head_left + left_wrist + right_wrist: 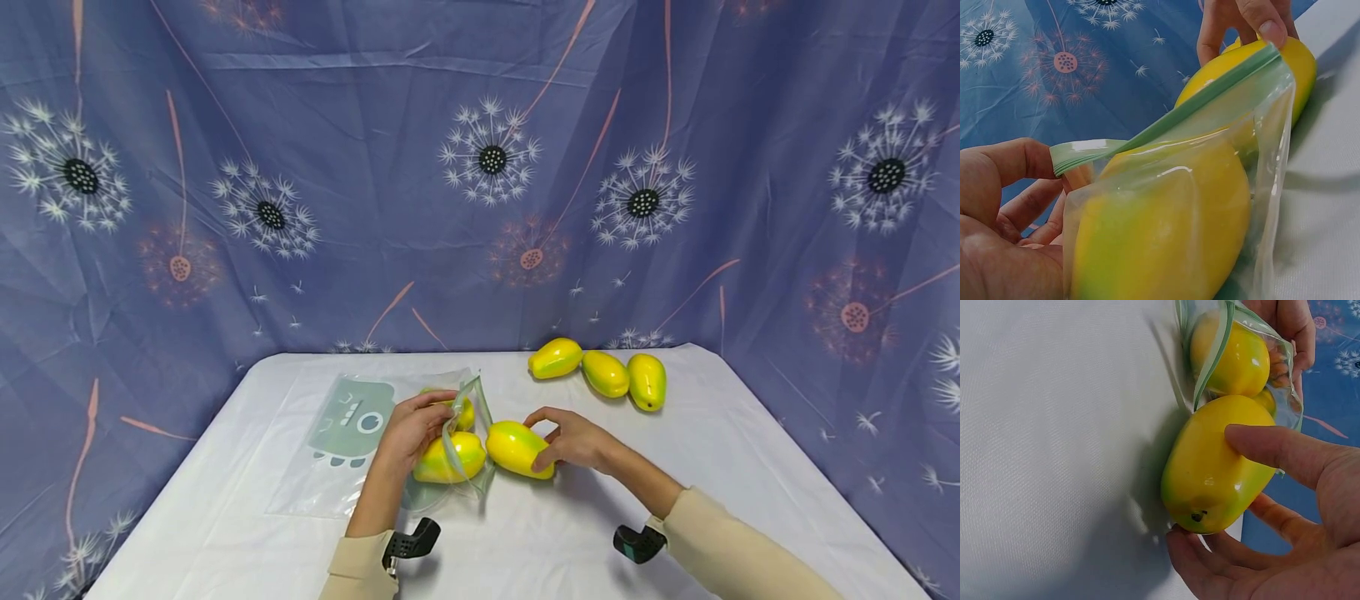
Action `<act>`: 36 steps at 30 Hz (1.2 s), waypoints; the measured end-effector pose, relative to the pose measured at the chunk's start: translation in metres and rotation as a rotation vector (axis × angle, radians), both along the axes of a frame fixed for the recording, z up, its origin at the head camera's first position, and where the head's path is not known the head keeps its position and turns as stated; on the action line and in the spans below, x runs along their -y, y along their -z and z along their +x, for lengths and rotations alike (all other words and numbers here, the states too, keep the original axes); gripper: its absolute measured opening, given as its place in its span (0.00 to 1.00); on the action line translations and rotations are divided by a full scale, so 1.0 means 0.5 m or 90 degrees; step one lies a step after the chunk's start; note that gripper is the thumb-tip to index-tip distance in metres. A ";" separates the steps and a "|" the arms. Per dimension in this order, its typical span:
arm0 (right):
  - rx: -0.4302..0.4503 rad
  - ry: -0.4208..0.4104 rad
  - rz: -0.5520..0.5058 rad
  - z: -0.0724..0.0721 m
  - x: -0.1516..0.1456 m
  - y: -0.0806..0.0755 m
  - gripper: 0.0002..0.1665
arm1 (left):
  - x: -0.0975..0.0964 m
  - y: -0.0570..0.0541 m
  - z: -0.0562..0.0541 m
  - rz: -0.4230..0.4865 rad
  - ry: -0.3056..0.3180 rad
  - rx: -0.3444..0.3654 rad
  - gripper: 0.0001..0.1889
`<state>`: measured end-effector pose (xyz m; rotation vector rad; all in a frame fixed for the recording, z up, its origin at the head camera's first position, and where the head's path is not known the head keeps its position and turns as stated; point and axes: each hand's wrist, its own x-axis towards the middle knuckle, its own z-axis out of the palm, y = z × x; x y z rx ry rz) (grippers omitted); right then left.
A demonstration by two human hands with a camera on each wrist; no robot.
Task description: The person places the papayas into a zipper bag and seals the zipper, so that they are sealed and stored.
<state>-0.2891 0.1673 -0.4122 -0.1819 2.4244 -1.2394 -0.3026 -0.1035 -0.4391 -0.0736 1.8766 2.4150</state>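
Note:
My left hand (415,429) holds the green-edged mouth of a clear zip bag (330,492), fingers at its rim. The bag lies on the table with a green cartoon face printed on it. Two yellow-green papayas are inside; the nearer papaya (1160,219) fills much of the left wrist view, while the other is partly hidden by the left hand. My right hand (573,437) grips another papaya (1216,462), thumb on top and fingers round its far side and end. This papaya is just at the bag's opening, its front end towards the bag.
Three more papayas stand at the back right of the white table (247,467): a left papaya (556,358), a middle papaya (606,373) and a right papaya (647,382). A blue dandelion-print curtain (390,183) hangs behind the table and along its sides.

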 end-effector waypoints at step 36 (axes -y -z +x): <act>-0.018 -0.028 -0.009 -0.004 0.073 -0.008 0.39 | -0.016 -0.008 -0.004 -0.012 -0.009 -0.007 0.18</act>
